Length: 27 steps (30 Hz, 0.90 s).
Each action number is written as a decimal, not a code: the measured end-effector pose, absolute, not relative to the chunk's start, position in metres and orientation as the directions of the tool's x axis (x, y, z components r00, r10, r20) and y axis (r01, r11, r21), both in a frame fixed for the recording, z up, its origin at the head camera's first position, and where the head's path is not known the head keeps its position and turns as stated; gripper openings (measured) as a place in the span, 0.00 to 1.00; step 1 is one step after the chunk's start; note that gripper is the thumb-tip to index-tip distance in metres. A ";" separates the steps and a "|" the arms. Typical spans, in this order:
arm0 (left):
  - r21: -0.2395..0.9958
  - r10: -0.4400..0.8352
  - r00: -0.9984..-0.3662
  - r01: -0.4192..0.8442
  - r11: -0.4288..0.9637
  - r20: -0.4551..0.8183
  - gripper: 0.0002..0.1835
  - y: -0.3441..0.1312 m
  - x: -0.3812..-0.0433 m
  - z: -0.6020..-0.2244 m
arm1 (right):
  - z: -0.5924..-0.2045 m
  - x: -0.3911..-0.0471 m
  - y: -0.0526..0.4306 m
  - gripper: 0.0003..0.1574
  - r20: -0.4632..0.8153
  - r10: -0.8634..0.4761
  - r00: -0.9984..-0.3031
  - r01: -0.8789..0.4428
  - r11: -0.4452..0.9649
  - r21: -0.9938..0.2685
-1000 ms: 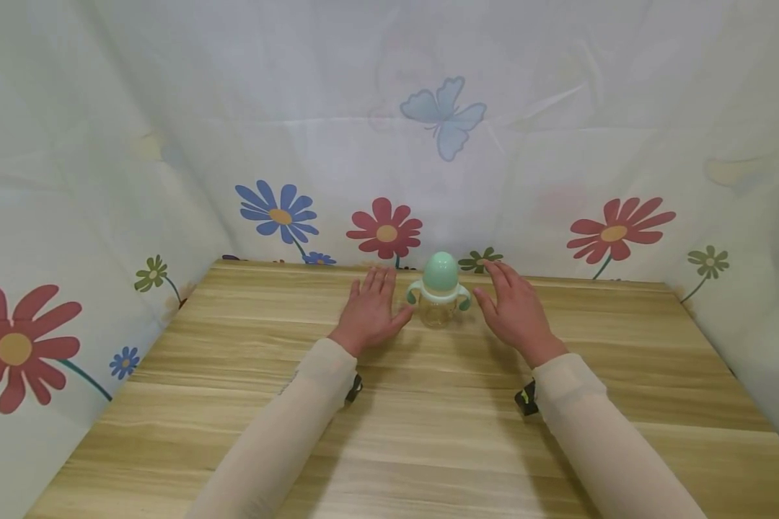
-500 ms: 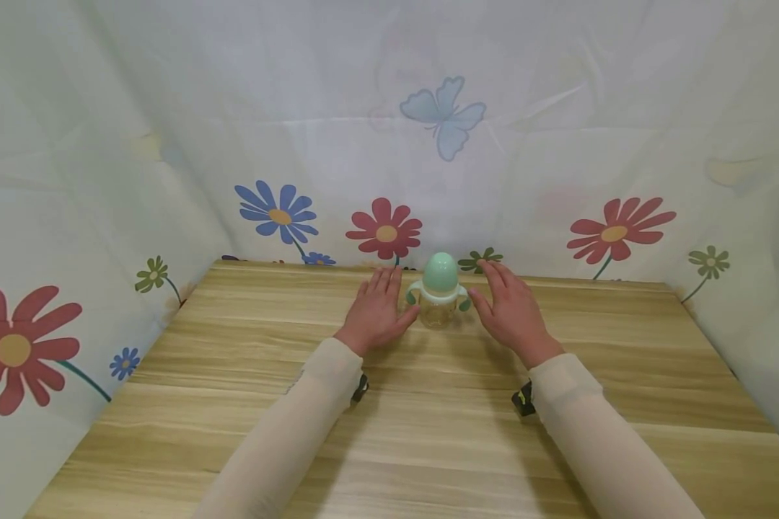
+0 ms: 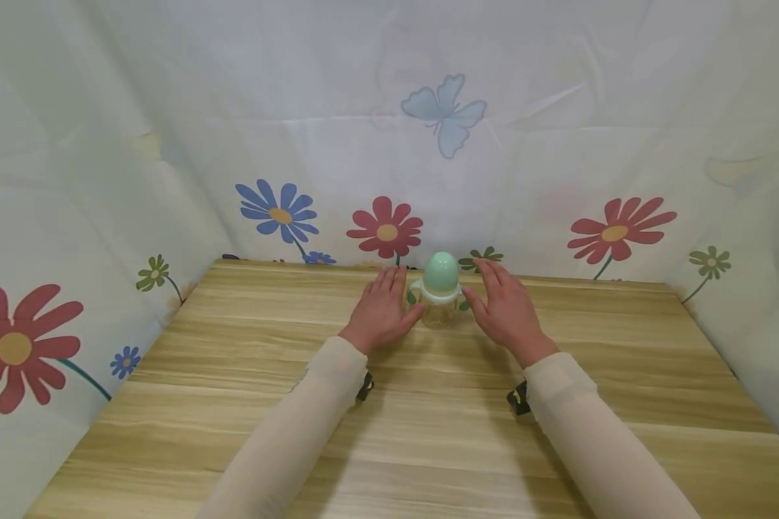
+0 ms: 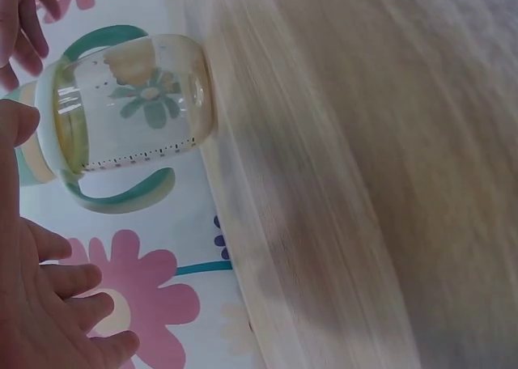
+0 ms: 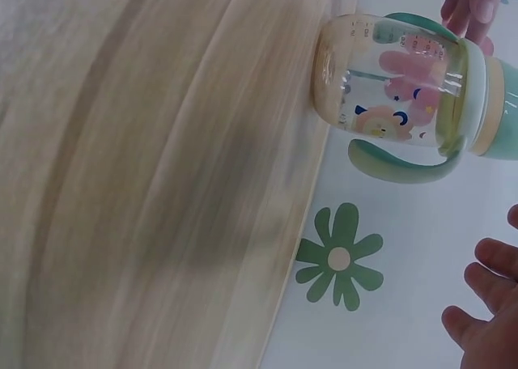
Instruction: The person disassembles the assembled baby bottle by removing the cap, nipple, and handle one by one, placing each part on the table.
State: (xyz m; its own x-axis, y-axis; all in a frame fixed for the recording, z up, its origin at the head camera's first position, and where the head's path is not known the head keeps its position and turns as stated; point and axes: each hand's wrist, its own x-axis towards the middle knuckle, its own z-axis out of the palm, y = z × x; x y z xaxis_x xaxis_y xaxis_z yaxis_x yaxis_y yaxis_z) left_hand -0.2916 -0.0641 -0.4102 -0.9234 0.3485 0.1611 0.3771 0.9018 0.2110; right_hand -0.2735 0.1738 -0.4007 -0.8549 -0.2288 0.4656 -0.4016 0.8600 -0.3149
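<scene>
A baby bottle (image 3: pixel 441 277) with a mint-green domed cap, a clear body and two green side handles stands upright near the table's back edge. My left hand (image 3: pixel 383 310) is just left of it, fingers extended and thumb close to the bottle's side. On the other side, my right hand (image 3: pixel 506 306) has its fingers stretched forward, its thumb overlapping the right handle in the head view. Printed figures and measuring marks show on the bottle body (image 5: pixel 396 82) in the right wrist view. The left wrist view shows the spread fingers (image 4: pixel 69 280) apart from the green handle (image 4: pixel 129 192).
The wood-grain table (image 3: pixel 428 447) reaches back to a white curtain (image 3: pixel 337 108) printed with flowers and a butterfly. The curtain also borders the table on the left and right. A small black device (image 3: pixel 519 398) sits at the right wrist, another (image 3: pixel 365 387) at the left.
Both hands have moved inward toward the bottle, the left one rightward and the right one leftward. The bottle stays in place.
</scene>
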 end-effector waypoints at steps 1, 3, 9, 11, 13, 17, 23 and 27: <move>0.207 0.349 -0.923 0.377 0.902 0.161 0.45 -0.064 -0.292 -0.411 | -0.401 -0.274 0.173 0.38 0.466 -0.227 -0.855 -0.401 0.859 -0.317; 0.202 0.351 -0.923 0.378 0.903 0.160 0.45 -0.063 -0.293 -0.412 | -0.402 -0.275 0.173 0.38 0.460 -0.226 -0.858 -0.398 0.860 -0.319; 0.230 0.361 -0.918 0.392 0.891 0.167 0.45 -0.060 -0.295 -0.412 | -0.400 -0.275 0.170 0.39 0.447 -0.226 -0.866 -0.394 0.857 -0.331; 0.243 0.366 -0.916 0.397 0.885 0.166 0.44 -0.059 -0.294 -0.411 | -0.399 -0.274 0.169 0.39 0.444 -0.224 -0.867 -0.392 0.859 -0.330; 0.251 0.372 -0.914 0.402 0.880 0.162 0.44 -0.058 -0.294 -0.409 | -0.398 -0.275 0.167 0.38 0.444 -0.224 -0.868 -0.389 0.861 -0.327; 0.259 0.376 -0.913 0.406 0.877 0.157 0.44 -0.057 -0.293 -0.407 | -0.398 -0.276 0.164 0.38 0.444 -0.220 -0.869 -0.387 0.860 -0.331; 0.282 0.376 -0.913 0.406 0.869 0.156 0.44 -0.056 -0.293 -0.406 | -0.397 -0.276 0.160 0.38 0.434 -0.216 -0.875 -0.389 0.846 -0.365; 0.310 0.379 -0.912 0.409 0.858 0.155 0.44 -0.054 -0.293 -0.405 | -0.397 -0.276 0.158 0.38 0.430 -0.211 -0.878 -0.390 0.835 -0.388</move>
State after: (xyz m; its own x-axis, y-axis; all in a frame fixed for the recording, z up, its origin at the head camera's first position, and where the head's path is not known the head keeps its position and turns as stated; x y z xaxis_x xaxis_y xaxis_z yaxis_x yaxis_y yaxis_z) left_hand -0.2927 -0.0543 -0.4049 -0.9125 0.3787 0.1550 0.4089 0.8584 0.3098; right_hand -0.2761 0.1576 -0.3968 -0.8780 -0.2109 0.4297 -0.3903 0.8351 -0.3876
